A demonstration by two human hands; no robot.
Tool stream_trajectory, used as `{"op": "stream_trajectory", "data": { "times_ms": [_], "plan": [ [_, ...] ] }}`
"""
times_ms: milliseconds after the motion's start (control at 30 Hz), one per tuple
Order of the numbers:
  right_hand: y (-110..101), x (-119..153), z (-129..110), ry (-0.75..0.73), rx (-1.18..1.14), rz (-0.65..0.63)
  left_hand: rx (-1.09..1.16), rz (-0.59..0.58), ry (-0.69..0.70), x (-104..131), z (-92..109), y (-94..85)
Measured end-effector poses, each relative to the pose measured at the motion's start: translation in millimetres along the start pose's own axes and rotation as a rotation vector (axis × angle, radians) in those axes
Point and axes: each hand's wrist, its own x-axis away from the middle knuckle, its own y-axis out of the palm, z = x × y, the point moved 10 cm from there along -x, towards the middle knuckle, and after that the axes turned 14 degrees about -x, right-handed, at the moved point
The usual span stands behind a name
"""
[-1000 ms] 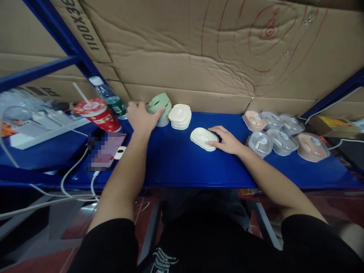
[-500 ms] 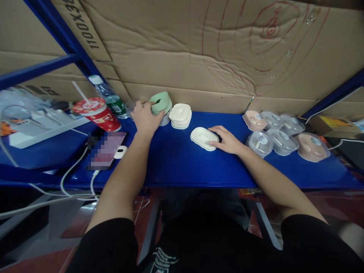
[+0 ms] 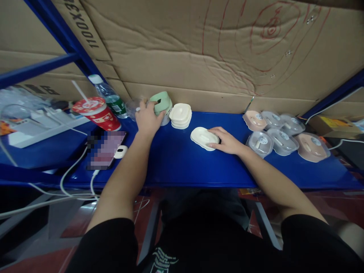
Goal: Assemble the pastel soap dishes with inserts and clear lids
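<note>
My left hand [image 3: 148, 118] is at the back left, its fingers and thumb closed around a light green plastic piece [image 3: 161, 99] on top of a stack. Part of that stack is hidden behind the hand. Just to its right stands a neat stack of cream plastic pieces [image 3: 181, 115]. My right hand [image 3: 226, 140] grips the right end of an oval cream plastic tray [image 3: 201, 138], thumb on the near side and fingers over the far side. The tray is on the blue table [image 3: 182, 167] or very close above it; I cannot tell which.
At right sit several clear-lidded containers [image 3: 283, 141], some with peach bases. On the left are a red drink cup [image 3: 104, 116] with a straw, a water bottle [image 3: 116, 104], a phone [image 3: 106, 149], a white earbud case [image 3: 120, 152] and cables. A cardboard wall [image 3: 170, 68] closes the back.
My left hand has shifted slightly right, and the green piece sits lower and flatter on its stack. My right hand's fingers have arched a little, and a dark gap shows beside the tray's end.
</note>
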Motion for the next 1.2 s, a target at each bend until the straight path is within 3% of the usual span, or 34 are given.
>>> {"op": "stream_trajectory", "data": {
  "times_ms": [367,567,733,933,1200],
  "plan": [
    [1.0,-0.2,0.7,0.010,0.000,0.000,0.051,0.012,0.120,1.5,15.1,-6.9],
    [1.4,-0.2,1.5,0.010,-0.004,-0.006,0.079,0.071,0.007,-2.5,-0.5,-10.2],
    [1.5,-0.1,0.4,0.008,-0.005,-0.011,0.026,0.038,-0.086,-3.8,-13.7,-6.3],
    [2.4,-0.3,0.7,0.012,-0.002,-0.018,-0.007,-0.009,-0.095,-4.8,-15.5,-0.8],
    [3.4,0.0,1.4,0.009,0.001,-0.027,0.011,0.000,-0.145,-5.1,-18.4,-6.6]
  ]
}}
